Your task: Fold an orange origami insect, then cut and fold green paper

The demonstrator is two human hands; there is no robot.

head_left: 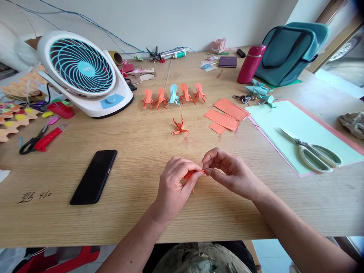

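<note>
Near the table's front edge, my left hand (175, 185) pinches a small folded piece of orange paper (189, 174), most of it hidden behind the fingers. One thin orange point sticks out below the hand. My right hand (224, 170) meets it from the right, thumb and fingertips closed on the paper's thin tip. Just beyond the hands lies an orange origami figure (179, 127) with thin legs pointing up and out. Farther back stands a row of several orange folded figures (186, 93) with a light blue one (173, 95) in the middle.
Orange paper strips (223, 119) lie right of centre. Scissors (313, 149) rest on pale green sheets (267, 113) at right. A black phone (93, 177) and a fan (85, 72) are at left. A pink bottle (251, 63) and teal bag (287, 55) stand behind.
</note>
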